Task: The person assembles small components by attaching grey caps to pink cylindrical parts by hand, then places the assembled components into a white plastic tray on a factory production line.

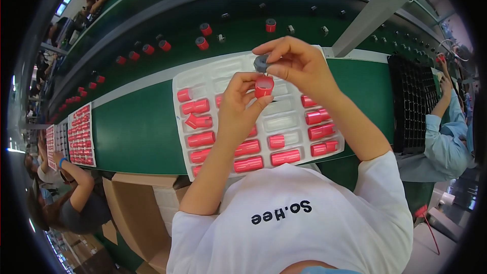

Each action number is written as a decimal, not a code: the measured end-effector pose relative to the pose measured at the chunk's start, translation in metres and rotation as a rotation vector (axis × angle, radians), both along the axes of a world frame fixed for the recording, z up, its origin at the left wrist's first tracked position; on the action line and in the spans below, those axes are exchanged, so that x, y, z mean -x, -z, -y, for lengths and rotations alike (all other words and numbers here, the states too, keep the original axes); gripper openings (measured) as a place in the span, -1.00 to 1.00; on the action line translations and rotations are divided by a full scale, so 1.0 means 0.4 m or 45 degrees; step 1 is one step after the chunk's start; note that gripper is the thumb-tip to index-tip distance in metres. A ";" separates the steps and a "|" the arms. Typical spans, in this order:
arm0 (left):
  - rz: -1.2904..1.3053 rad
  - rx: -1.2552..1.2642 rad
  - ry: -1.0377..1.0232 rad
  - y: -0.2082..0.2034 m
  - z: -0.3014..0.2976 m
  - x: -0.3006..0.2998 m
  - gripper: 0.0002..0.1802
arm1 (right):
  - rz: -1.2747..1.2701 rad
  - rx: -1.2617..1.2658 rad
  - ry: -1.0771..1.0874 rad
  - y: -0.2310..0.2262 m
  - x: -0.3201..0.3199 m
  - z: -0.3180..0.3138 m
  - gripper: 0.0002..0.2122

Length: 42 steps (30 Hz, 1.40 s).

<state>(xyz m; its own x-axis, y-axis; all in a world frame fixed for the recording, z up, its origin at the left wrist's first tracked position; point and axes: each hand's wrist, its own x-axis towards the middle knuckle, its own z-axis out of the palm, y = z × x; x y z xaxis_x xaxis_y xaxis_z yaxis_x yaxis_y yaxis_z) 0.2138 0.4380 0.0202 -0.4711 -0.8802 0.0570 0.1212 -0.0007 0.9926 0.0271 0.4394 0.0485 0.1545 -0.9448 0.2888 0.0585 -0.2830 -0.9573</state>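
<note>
My left hand (236,109) grips a red cylindrical shell (264,89) upright over the tray, its open top showing a pale inside. Just above that shell, my right hand (300,63) pinches a dark grey round part (261,63) between thumb and fingers. Something thin shows between the grey part and the shell, too small to make out. Beneath both hands lies a white moulded tray (227,67). Several red cylinders (246,164) fill compartments along its near side and edges, while some far and middle compartments hold none. My left forearm hides part of the tray.
Beyond the tray, a green conveyor belt (238,25) carries red-and-grey pieces (202,43) and small metal parts. A grey post (373,7) rises at the far right. Black gridded trays (408,101) stand right, a cardboard box (129,198) lower left. Co-workers sit on both sides.
</note>
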 end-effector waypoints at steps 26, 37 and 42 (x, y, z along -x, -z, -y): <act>0.002 0.067 -0.286 -0.006 -0.023 0.102 -0.36 | -0.477 0.381 0.358 0.020 0.031 -0.092 -0.80; 0.964 0.641 0.683 0.052 -0.125 0.063 -0.65 | -1.743 0.227 1.125 0.273 0.372 0.405 -0.70; 1.021 0.684 0.845 0.057 -0.118 0.017 -0.70 | -1.820 0.368 1.017 0.245 0.277 0.383 -0.72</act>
